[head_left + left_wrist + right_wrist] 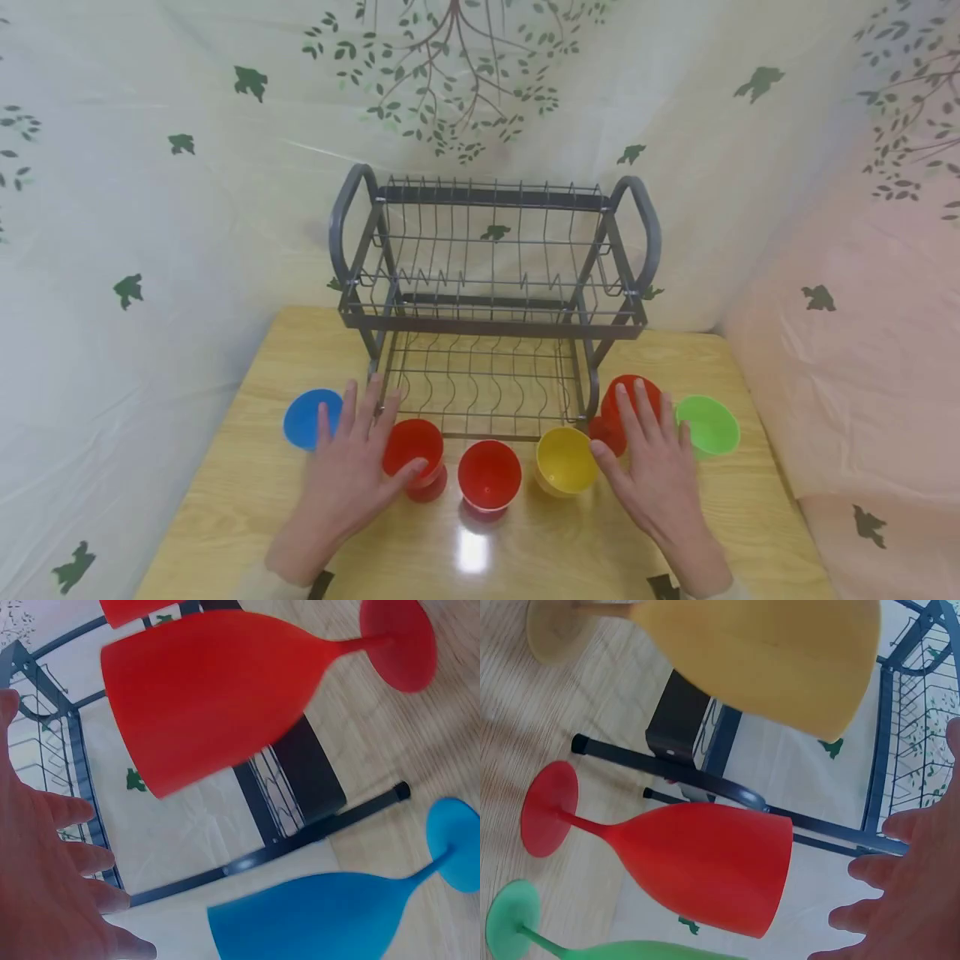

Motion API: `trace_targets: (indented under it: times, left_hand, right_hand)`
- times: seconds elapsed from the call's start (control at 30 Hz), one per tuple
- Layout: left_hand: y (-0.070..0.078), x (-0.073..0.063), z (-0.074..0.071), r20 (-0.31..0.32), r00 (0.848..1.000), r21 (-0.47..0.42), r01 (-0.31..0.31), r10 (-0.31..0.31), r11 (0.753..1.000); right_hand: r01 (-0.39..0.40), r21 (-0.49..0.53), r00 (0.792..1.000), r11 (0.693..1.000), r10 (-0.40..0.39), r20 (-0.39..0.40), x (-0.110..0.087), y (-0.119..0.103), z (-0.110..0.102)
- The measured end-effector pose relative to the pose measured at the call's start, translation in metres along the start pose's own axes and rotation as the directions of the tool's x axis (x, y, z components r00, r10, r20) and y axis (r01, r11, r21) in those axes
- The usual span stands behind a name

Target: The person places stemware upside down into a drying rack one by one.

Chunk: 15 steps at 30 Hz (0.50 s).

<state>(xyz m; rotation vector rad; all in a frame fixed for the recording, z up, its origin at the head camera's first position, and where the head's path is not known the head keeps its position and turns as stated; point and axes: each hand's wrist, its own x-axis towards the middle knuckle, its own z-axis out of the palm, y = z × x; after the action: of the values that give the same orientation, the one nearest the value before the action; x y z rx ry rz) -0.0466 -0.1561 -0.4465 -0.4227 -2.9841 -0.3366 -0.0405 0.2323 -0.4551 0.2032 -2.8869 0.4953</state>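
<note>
My left hand point(348, 479) is spread above the table with straight fingers, between a blue goblet point(306, 421) and a red goblet point(411, 440), overlapping both. In the left wrist view that red goblet point(217, 697) stands upright beyond the fingers, which hold nothing. My right hand point(658, 483) is likewise spread and holds nothing. Its fingers overlap another red goblet point(609, 408) in the head view, hiding part of the bowl. A green goblet point(708, 427) is just right of it. Between the hands stand a third red goblet point(490, 475) and a yellow goblet point(566, 462).
Behind the goblets stands a dark two-tier dish rack point(491, 327) of metal wire, with curved side handles. The wooden table point(405, 558) ends at white sheeting point(187, 233) printed with green leaves and birds. The goblets form a row along the rack's front.
</note>
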Motion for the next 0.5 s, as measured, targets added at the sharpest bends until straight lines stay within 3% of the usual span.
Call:
trace_targets:
  times: [0.17,0.5]
  left_hand:
    - [0.012,0.001,-0.002,0.023,1.0,-0.033,-0.015,0.015,0.999]
    - [0.036,0.003,-0.003,0.01,0.993,-0.032,-0.119,0.119,0.992]
  right_hand:
    - [0.02,0.012,1.0,1.0,-0.02,-0.008,-0.001,-0.005,0.0]
    - [0.051,0.046,0.999,0.998,-0.051,-0.005,-0.009,-0.011,0.003]
